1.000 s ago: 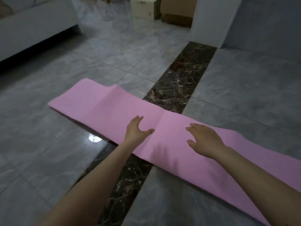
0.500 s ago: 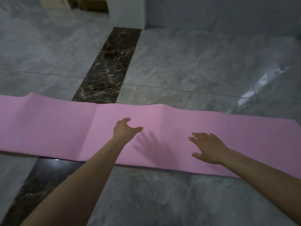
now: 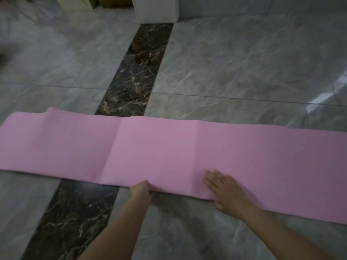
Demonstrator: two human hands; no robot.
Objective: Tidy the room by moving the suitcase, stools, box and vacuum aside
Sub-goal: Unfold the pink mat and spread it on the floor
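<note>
Head view: half a second back both our hands hovered spread above the pink mat (image 3: 169, 152); now they are down at its near edge. Left hand (image 3: 140, 192) curls over that edge, fingers tucked under, thumb side on top, pinching the mat. Right hand (image 3: 225, 192) lies flat, fingers straight and close together, pressing the mat onto the floor (image 3: 244, 68). We read this as taking hold to shift or fold the mat, a side step, since it is not on the task list. Mat runs across the floor from left edge of view to right, crossing the dark marble strip (image 3: 135, 79). Grey glossy tiles elsewhere. At the far edge, a white pillar base (image 3: 155, 10) and a pale box (image 3: 75, 6), possibly the task's box, partly cut off. Suitcase, stools, vacuum not in view.
</note>
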